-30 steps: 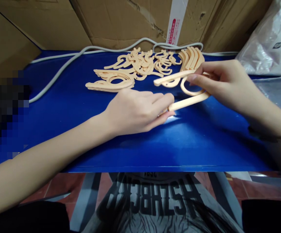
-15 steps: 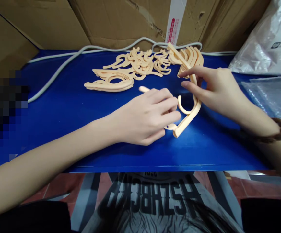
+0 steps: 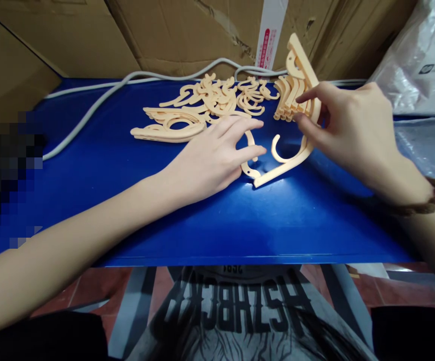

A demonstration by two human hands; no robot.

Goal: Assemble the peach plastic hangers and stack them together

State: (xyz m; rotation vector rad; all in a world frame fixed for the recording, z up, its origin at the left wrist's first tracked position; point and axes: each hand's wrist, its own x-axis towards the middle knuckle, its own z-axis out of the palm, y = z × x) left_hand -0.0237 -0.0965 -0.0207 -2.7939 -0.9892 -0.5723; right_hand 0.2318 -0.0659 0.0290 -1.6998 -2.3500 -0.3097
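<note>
My right hand (image 3: 347, 118) grips a cream plastic clothes hanger (image 3: 281, 173) near its middle, thumb and fingers around it. One of its arms points up toward the cardboard; the other slopes down left, and a curled hook (image 3: 277, 150) shows between them. My left hand (image 3: 217, 155) lies at the hanger's lower left end with fingers apart. A curved cream piece (image 3: 250, 143) shows beside its fingertips, partly covered by them; whether it is joined to the hanger I cannot tell.
Loose cream hooks (image 3: 217, 95) lie heaped at the back, beside stacked hanger arms (image 3: 172, 133). Several similar arms (image 3: 290, 95) stand in a row behind my right hand. A white cable (image 3: 100, 105) runs along cardboard boxes (image 3: 187, 35). Plastic bags (image 3: 420, 75) sit at the right.
My right hand has moved right and slightly up, swinging the hanger's upper arm upright and to the right. My left hand has shifted up and left, its fingers opening.
</note>
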